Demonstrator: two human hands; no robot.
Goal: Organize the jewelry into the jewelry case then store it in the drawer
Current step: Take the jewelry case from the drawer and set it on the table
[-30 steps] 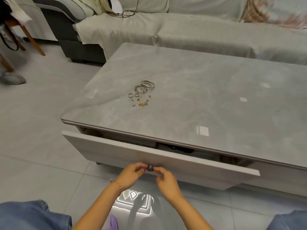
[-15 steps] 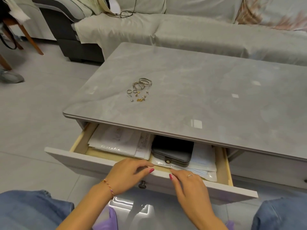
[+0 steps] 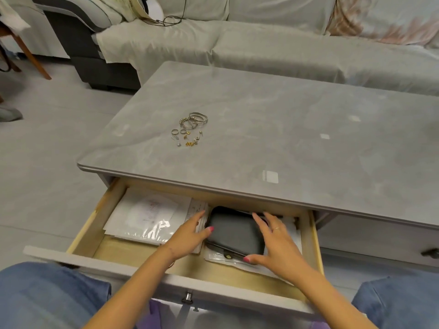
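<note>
A dark grey jewelry case (image 3: 234,233) lies shut in the open drawer (image 3: 83,230) of the coffee table, on top of papers. My left hand (image 3: 187,236) is at the case's left side, thumb on its edge and fingers stretched out straight. My right hand (image 3: 278,245) spreads over the case's right side, with its thumb at the front right corner. The jewelry (image 3: 190,129), bangles, rings and small gold pieces, lies loose on the tabletop (image 3: 297,129) toward the left.
White papers and a plastic sleeve (image 3: 147,217) fill the drawer's left half. The drawer front with its knob (image 3: 187,297) is close to my knees. A covered sofa (image 3: 261,48) runs behind the table. Tiled floor lies to the left.
The drawer has come out from nearly closed to wide open. Both hands left the knob and drawer front and now reach inside, one at each side of the jewelry case.
</note>
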